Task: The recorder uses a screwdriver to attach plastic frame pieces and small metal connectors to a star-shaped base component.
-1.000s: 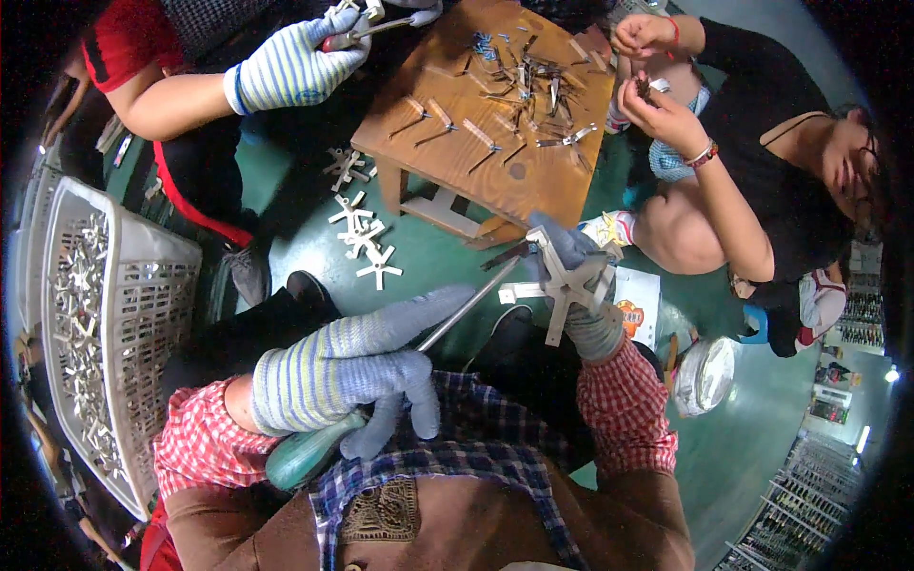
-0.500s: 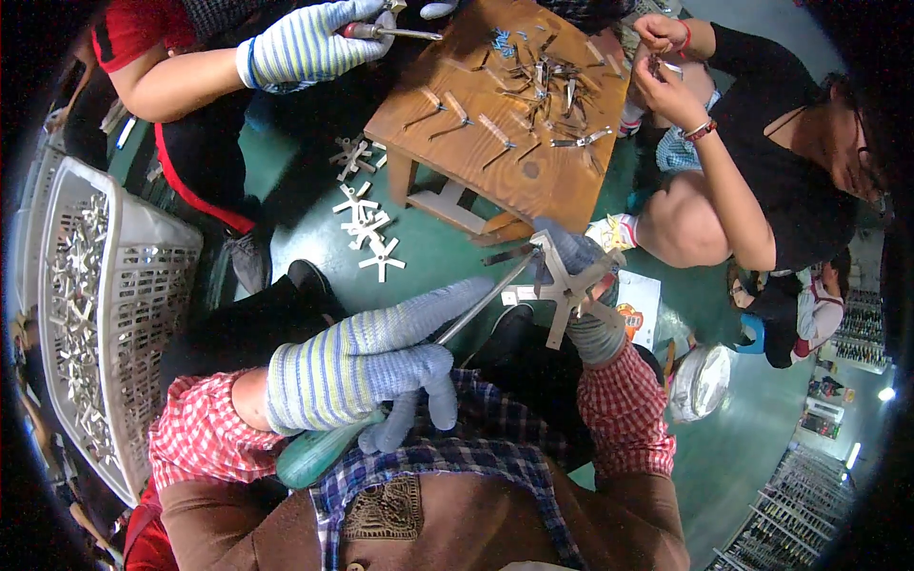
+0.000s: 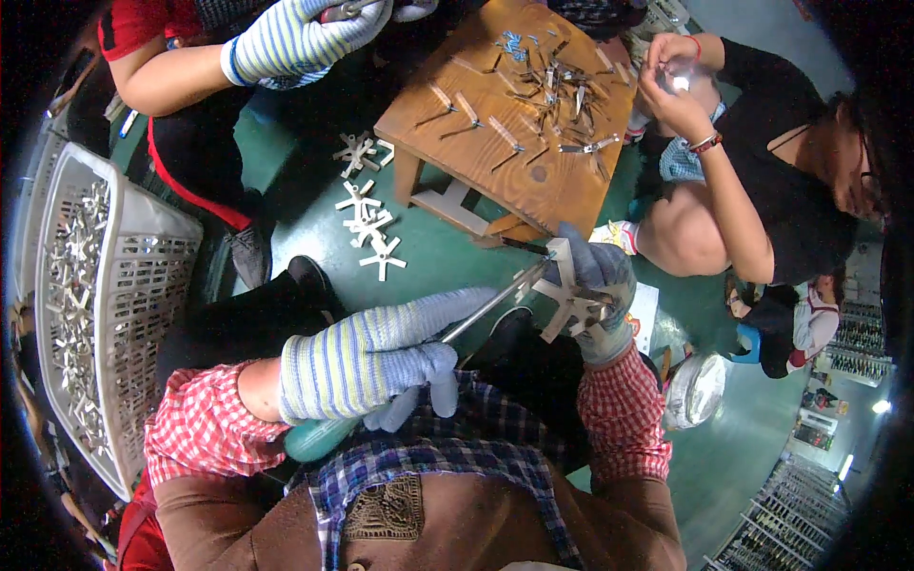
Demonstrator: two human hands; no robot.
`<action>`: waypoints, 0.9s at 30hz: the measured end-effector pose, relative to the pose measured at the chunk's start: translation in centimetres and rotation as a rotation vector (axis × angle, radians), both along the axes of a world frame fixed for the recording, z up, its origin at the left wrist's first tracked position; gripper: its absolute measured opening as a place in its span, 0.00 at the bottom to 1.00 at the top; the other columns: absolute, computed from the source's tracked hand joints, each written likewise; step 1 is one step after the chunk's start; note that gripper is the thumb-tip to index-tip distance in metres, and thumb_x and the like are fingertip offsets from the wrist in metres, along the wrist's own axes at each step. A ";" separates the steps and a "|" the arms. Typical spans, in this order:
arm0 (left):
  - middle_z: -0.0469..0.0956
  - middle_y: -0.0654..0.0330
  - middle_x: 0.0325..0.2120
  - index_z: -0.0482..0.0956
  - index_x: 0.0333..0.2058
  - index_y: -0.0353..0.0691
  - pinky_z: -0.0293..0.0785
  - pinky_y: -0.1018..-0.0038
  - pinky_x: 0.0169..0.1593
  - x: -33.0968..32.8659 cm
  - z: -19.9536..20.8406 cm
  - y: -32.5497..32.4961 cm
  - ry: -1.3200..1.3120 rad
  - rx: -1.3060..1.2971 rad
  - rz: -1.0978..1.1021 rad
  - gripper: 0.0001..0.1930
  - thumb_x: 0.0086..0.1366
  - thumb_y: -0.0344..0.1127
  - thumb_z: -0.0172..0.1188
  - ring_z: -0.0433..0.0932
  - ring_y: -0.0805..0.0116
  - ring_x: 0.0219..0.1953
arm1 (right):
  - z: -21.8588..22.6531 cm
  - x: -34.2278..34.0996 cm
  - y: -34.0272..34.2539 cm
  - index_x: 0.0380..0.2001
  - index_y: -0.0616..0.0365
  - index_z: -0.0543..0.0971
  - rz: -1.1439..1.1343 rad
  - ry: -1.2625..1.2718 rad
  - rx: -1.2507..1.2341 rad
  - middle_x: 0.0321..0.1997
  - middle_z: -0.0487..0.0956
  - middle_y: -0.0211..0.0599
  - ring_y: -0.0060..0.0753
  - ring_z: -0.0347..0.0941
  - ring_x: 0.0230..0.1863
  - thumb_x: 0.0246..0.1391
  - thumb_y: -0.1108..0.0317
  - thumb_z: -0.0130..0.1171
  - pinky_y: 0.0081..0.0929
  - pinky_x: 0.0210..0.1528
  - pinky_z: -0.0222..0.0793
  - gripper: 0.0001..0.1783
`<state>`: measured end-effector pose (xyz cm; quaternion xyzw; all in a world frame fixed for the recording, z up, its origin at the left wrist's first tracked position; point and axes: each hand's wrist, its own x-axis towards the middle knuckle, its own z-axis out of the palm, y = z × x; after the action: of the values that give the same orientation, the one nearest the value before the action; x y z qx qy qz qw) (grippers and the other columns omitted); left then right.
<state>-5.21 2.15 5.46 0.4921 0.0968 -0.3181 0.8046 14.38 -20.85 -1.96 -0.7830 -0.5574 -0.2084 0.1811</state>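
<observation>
My left hand (image 3: 376, 369), in a striped knit glove, is closed round a screwdriver (image 3: 320, 440) with a green handle. Its long metal shaft points up and to the right, the tip end beside a pale star-shaped metal part (image 3: 571, 305). That part has several flat arms and is tilted in the grip of my gloved right hand (image 3: 606, 271). Whether the tip touches it I cannot tell. A thin dark strip sticks out to the left near the top of the part. Some right fingers are hidden behind the star.
A wooden table (image 3: 428, 124) ahead carries small metal pieces. Several star-shaped parts (image 3: 383, 259) lie on the green floor. A white plastic basket (image 3: 157, 276) filled with them stands at left. Co-workers sit at far left, gloved hand (image 3: 295, 43), and right, bare hands (image 3: 681, 100).
The star-shaped part has turned and tilted in my right hand, showing more edge-on. My left hand stays along the screwdriver with little movement. The far-left co-worker's gloved hand has shifted slightly.
</observation>
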 end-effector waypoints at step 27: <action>0.64 0.72 0.14 0.68 0.59 0.38 0.55 0.86 0.14 -0.4 -6.2 1.5 0.138 -0.067 0.098 0.20 0.69 0.34 0.52 0.60 0.84 0.12 | 1.2 -3.3 -0.7 0.56 0.52 0.72 0.128 -0.096 -0.326 0.25 0.66 0.21 0.25 0.66 0.29 0.48 0.60 0.56 0.28 0.31 0.62 0.29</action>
<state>-5.56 3.65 -0.70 0.4367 0.1653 -0.3146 0.8264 11.13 -21.52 -0.72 -0.7540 -0.6406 -0.1403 0.0377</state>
